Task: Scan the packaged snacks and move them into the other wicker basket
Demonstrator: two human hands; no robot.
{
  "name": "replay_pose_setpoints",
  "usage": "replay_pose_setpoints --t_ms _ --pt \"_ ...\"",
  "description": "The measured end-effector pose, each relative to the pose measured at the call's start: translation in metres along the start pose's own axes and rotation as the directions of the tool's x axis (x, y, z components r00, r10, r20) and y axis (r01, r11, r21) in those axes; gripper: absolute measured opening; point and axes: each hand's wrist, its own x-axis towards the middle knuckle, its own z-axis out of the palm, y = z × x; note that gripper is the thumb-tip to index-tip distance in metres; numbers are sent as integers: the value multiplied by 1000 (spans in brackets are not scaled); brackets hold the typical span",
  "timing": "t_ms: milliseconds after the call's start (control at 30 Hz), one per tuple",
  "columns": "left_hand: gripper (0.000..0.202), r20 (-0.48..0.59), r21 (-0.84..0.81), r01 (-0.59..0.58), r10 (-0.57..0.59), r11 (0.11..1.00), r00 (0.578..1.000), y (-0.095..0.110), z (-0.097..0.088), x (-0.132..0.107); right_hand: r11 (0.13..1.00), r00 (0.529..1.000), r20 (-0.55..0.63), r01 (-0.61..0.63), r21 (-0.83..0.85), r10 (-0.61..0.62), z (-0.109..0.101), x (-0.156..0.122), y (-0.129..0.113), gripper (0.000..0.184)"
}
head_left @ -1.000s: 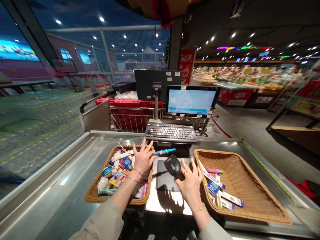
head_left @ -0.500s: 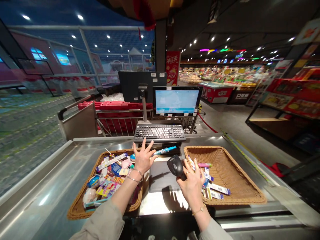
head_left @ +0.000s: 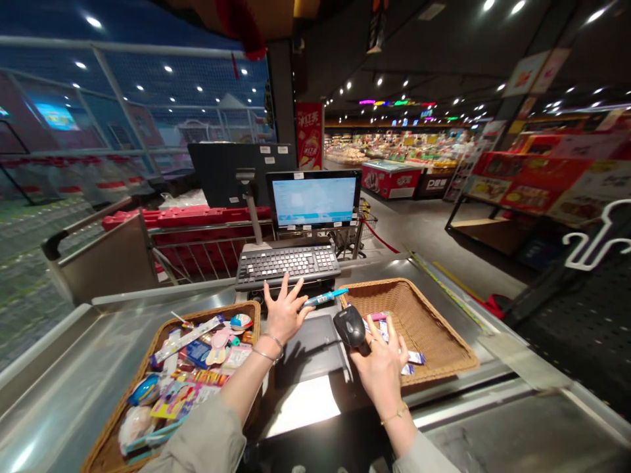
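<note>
My left hand [head_left: 286,314] pinches a slim blue tube [head_left: 325,298] with a printed label between thumb and forefinger, its other fingers spread. The hand is above the counter in front of the keyboard, and the tube's far end overlaps the right basket's corner in view. In my right hand [head_left: 382,364] is a black barcode scanner [head_left: 349,326], its head tilted toward the tube. The right wicker basket [head_left: 438,335] holds several small wrapped packets, partly hidden behind that hand. Packed with sweets and small toys, the left wicker basket [head_left: 158,335] lies beside my left forearm.
A keyboard [head_left: 288,263] and a lit monitor [head_left: 315,200] stand behind the hands, with a second dark screen [head_left: 221,176] to their left. Behind the metal counter [head_left: 64,368] is a shopping cart [head_left: 197,246]. White hangers [head_left: 591,243] show at the right.
My view has turned to the right, so baskets, keyboard and monitor sit further left. Both hands have shifted right over the counter, keeping hold of the tube and the scanner.
</note>
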Motion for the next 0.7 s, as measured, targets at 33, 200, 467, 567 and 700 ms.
replay_pose_setpoints --t_ms 33,200,467,567,700 --pt "17 -5 -6 -6 6 1000 1000 3 2 2 1000 1000 -6 -7 -5 7 -1 0 3 34" --pt "15 -12 -39 -46 46 998 999 18 14 12 998 999 -23 -45 -46 44 -6 -2 17 32" --pt "16 9 -78 -102 103 992 995 38 28 25 988 989 -77 -135 -72 129 -15 -3 34 32" --pt "18 37 -86 -118 121 989 992 44 32 29 985 983 -102 -160 -72 152 -19 -5 41 31" --pt "20 59 -96 -144 150 985 987 50 39 34 974 970 -125 -216 -73 206 -25 -6 51 32"
